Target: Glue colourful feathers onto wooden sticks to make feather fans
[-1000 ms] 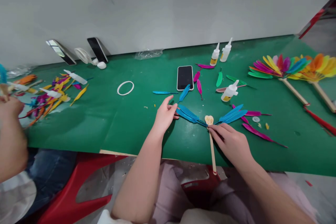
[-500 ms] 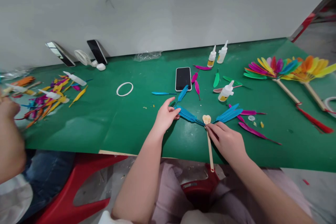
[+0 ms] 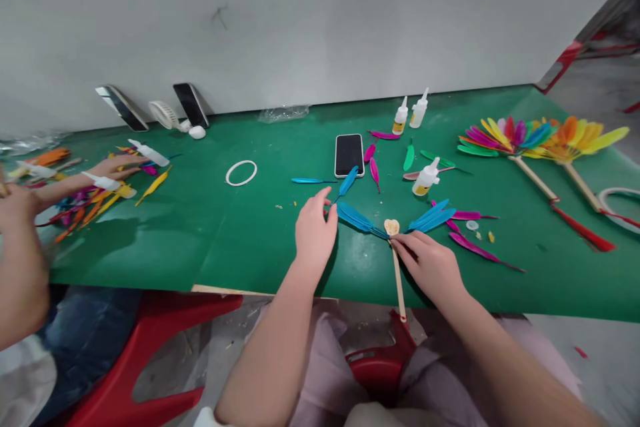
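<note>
**Left hand at the feather tips, left of the wooden heart**

My left hand point(image 3: 314, 235) sits left of the wooden heart point(image 3: 391, 227). Its fingers are narrowly parted at the outer tips of the blue feathers point(image 3: 357, 219) fanned from the heart; I cannot tell whether they pinch. A loose blue feather point(image 3: 349, 181) lies just beyond those fingers, left of the heart and farther out, long axis slanting away to the right, quill end nearest the fingers. My right hand point(image 3: 431, 268) is closed on the stick point(image 3: 399, 280) just below the heart, pinning it to the counter point(image 3: 200, 233).

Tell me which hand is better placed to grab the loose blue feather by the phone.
Left hand: it is next to the loose blue feather, while the right hand pins the stick.
</note>
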Demonstrator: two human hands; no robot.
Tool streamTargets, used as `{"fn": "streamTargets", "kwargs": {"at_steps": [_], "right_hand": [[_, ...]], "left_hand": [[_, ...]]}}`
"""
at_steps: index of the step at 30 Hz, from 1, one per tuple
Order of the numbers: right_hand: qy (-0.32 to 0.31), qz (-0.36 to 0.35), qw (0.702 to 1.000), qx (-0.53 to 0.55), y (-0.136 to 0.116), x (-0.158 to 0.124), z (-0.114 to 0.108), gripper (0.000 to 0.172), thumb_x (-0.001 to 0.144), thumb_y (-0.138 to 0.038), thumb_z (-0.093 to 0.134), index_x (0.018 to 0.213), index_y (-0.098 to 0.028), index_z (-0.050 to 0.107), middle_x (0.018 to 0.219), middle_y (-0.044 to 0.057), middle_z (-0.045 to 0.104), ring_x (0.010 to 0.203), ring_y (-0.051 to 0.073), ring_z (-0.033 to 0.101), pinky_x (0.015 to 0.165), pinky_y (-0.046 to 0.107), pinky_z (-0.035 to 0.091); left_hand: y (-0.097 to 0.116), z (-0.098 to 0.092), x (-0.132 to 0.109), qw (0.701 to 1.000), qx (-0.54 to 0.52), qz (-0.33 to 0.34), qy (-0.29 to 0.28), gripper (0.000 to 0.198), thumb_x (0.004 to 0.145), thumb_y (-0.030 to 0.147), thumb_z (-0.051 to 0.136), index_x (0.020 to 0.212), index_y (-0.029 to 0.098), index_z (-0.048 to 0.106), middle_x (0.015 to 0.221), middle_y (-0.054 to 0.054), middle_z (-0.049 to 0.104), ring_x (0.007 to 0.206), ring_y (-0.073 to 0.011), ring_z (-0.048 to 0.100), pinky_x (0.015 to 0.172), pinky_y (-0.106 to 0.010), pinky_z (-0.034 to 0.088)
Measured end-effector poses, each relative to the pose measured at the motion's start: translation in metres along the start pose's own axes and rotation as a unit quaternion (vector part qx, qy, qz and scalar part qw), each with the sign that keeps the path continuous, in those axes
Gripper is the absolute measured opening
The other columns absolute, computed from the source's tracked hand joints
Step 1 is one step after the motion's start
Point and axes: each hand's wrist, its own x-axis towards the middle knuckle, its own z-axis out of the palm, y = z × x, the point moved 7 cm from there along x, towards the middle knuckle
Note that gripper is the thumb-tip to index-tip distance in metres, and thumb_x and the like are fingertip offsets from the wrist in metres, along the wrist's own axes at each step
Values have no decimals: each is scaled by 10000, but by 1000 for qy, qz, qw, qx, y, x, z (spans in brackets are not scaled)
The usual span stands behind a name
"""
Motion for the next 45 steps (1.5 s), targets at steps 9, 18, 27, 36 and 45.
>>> {"fn": "streamTargets", "kwargs": {"at_steps": [9, 18, 27, 36, 45], "right_hand": [[-8, 17, 999, 45, 6, 0, 3, 235, 876, -316, 465, 896, -221, 680, 812, 7, 672, 736, 133, 623, 608, 225, 414], [-32, 35, 995, 87, 10, 1, 4, 198, 862, -302, 492, 898, -231, 674, 864, 0, 675, 781, 141, 631, 658, 232, 440], [-45, 72, 986, 141, 16, 2, 6, 179, 844, -299, 510, 875, -233, 674, 851, 6, 674, 774, 155, 626, 665, 261, 451], [-68, 127, 968, 205, 24, 2, 9, 173, 816, -325, 523, 846, -238, 669, 838, 7, 684, 755, 160, 619, 676, 284, 463], [-15, 269, 905, 330, 36, -11, 0, 205, 755, -405, 597, 763, -200, 586, 559, -42, 580, 432, 89, 483, 443, 215, 394]], "left_hand": [[66, 46, -46, 947, 93, 299, -76, 189, 872, 164, 478, 897, 185, 665, 888, -44, 612, 866, -182, 499, 778, -314, 431], [68, 52, -45, 939, 110, 314, -86, 212, 885, 173, 454, 894, 175, 667, 893, -49, 611, 872, -184, 486, 786, -327, 419], [69, 58, -47, 934, 121, 320, -102, 195, 880, 173, 465, 883, 175, 660, 903, -51, 609, 892, -191, 483, 790, -330, 412], [70, 61, -50, 927, 137, 332, -106, 183, 879, 176, 471, 922, 172, 649, 894, -52, 607, 883, -193, 482, 769, -327, 414], [63, 32, -37, 952, 97, 284, -60, 198, 858, 141, 496, 974, 182, 652, 917, -40, 640, 868, -185, 516, 767, -333, 433]]}}
